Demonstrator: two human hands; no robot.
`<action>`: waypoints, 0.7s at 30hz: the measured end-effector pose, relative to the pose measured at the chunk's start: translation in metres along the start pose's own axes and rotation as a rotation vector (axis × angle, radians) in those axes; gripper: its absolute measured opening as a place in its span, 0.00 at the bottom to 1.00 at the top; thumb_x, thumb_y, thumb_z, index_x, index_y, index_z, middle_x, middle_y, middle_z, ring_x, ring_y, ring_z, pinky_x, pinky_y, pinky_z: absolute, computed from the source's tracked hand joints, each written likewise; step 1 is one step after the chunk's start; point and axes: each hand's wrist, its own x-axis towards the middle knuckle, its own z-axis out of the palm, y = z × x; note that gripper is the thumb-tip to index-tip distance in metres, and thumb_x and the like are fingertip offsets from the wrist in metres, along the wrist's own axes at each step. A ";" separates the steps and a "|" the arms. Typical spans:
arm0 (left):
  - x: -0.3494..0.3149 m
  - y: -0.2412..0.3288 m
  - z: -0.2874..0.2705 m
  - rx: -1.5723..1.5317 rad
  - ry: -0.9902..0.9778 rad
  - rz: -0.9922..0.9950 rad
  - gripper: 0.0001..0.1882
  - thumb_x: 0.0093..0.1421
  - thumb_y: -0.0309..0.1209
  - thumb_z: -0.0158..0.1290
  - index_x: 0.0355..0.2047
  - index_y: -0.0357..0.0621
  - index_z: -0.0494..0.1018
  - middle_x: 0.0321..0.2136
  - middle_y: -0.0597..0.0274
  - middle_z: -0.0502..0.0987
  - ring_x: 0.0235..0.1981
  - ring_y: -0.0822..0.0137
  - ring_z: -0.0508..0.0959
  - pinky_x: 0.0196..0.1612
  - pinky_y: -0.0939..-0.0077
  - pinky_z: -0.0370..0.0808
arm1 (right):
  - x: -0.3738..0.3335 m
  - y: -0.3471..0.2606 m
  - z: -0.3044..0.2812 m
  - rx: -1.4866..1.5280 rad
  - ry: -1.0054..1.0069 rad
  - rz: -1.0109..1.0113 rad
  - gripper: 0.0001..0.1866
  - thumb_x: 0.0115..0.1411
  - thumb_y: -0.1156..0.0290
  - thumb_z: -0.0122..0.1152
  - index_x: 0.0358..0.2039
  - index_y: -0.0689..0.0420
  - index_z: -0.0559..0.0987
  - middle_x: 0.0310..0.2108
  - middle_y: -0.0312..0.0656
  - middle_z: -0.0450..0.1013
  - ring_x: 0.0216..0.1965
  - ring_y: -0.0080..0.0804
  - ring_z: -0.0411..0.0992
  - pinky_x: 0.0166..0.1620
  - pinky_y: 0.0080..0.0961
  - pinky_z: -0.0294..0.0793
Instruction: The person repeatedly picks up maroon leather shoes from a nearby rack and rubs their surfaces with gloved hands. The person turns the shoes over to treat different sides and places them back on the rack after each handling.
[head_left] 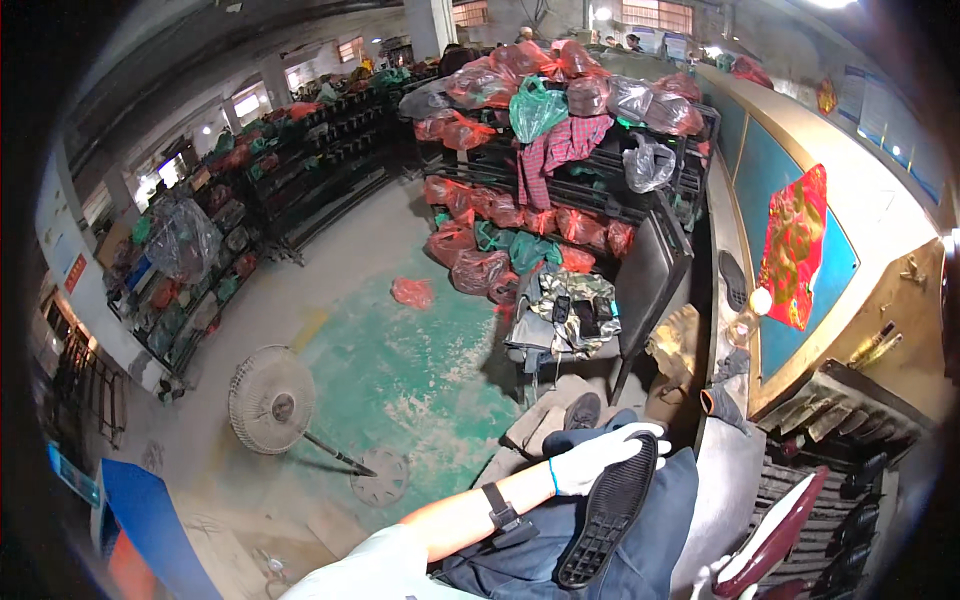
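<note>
A black ridged shoe sole (605, 510) is held tread up over my lap by my left hand (600, 462), which wears a white glove. The glove's fingers wrap around the sole's far end. At the lower right edge my right hand (722, 582), also gloved in white, is partly cut off. Its fingers grip a maroon shoe upper with a pale underside (775, 535), tilted up to the right. Beside it stands a slatted rack (790, 490) with several dark shoes (860, 500). Dark blue trousers (655, 530) cover my legs.
A narrow ledge (712, 480) on my right bears a dark shoe (722, 400) and a black sole (732, 280). Ahead, a chair (650, 270) carries camouflage cloth (575, 310). A fan (272, 400) stands left. Shelves (440, 160) hold red bags (480, 270).
</note>
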 end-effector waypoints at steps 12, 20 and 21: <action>0.009 0.017 0.082 0.179 -0.175 0.236 0.36 0.82 0.51 0.48 0.79 0.42 0.59 0.67 0.40 0.76 0.68 0.46 0.77 0.69 0.51 0.78 | -0.038 -0.084 0.081 0.525 -0.114 0.212 0.47 0.52 0.72 0.77 0.73 0.64 0.69 0.57 0.53 0.79 0.53 0.51 0.83 0.56 0.47 0.86; -0.002 -0.005 0.067 0.241 -0.024 0.130 0.35 0.83 0.47 0.49 0.79 0.37 0.60 0.70 0.49 0.74 0.69 0.56 0.77 0.73 0.61 0.74 | -0.069 -0.122 0.113 -0.134 -0.317 0.002 0.64 0.45 0.73 0.86 0.80 0.70 0.58 0.64 0.56 0.79 0.62 0.40 0.80 0.66 0.38 0.79; -0.002 -0.004 0.066 0.262 -0.052 0.127 0.37 0.82 0.51 0.47 0.79 0.38 0.60 0.70 0.48 0.73 0.70 0.55 0.76 0.74 0.58 0.72 | -0.074 -0.116 0.116 -0.107 -0.312 0.042 0.66 0.43 0.74 0.86 0.80 0.69 0.58 0.66 0.54 0.77 0.63 0.40 0.79 0.68 0.38 0.77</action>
